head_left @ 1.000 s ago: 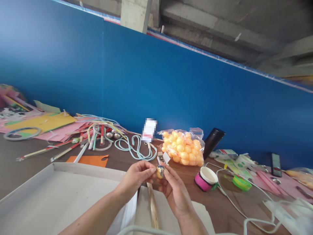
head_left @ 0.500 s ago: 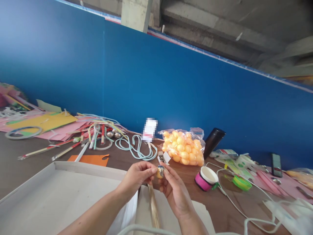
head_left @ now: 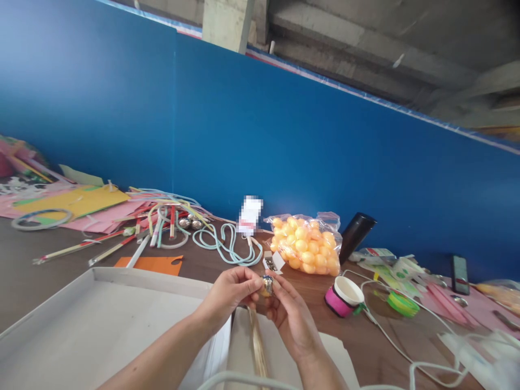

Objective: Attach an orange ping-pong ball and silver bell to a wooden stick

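Between both hands, near the middle of the head view, is a small shiny metal ball (head_left: 267, 285). My left hand (head_left: 233, 292) pinches its left side with thumb and forefinger. The fingers of my right hand (head_left: 289, 309) are closed on its right side. Below the hands a pale bundle of thin sticks (head_left: 258, 344) lies lengthwise on grey card (head_left: 284, 360). Just beyond the fingers sits a small open white box (head_left: 277, 261) with small dark pieces in it.
A bag of orange balls (head_left: 306, 244), a black bottle (head_left: 357, 235) and a pink-and-white roll (head_left: 344, 296) stand beyond the hands. The white tray (head_left: 152, 279) lies left, with tubes and coloured paper behind. White cable (head_left: 390, 346) loops at right.
The whole view has shifted very slightly. Both hands keep hold of the metal ball, which looks turned a little between the fingers.
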A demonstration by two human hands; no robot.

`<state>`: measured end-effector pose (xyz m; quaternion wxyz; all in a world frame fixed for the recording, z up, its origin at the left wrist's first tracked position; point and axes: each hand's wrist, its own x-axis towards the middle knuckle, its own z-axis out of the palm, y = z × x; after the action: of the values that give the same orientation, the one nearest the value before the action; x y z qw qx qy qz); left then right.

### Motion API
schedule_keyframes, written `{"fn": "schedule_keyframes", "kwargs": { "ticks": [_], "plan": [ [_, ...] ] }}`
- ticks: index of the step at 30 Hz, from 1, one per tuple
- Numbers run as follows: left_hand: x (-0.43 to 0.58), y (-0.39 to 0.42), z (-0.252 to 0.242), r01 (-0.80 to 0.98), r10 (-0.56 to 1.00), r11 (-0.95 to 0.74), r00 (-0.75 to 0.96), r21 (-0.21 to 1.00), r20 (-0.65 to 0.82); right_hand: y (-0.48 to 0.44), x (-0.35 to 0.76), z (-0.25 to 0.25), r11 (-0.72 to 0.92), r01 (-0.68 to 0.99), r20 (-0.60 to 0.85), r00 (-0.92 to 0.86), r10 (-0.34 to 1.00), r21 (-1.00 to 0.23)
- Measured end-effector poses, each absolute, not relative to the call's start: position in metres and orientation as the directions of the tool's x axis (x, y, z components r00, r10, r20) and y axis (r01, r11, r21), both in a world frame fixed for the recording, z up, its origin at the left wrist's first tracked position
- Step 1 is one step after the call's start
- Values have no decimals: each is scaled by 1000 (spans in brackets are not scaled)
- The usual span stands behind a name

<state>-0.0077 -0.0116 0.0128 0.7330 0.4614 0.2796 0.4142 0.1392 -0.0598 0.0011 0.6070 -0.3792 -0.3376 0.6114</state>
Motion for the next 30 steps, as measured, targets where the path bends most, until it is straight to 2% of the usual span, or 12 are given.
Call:
{"fn": "schedule_keyframes", "kwargs": {
  "ticks": [6,17,24,30],
  "plan": [
    [-7,-9,9,-357,865,243,501,902,-35,-61,138,3,-39,-490,-66,38,997,-871],
    [-12,-11,12,-401,794,410,600,819,-104,-60,140,6,-40,-487,-94,88,992,-873],
    [-11,-10,12,-392,790,389,607,834,-83,-62,141,5,-43,-489,-95,83,992,-871],
    [-12,-8,10,-408,834,362,544,838,-95,-62,141,6,-43,-491,-96,84,992,-870]
  ]
}}
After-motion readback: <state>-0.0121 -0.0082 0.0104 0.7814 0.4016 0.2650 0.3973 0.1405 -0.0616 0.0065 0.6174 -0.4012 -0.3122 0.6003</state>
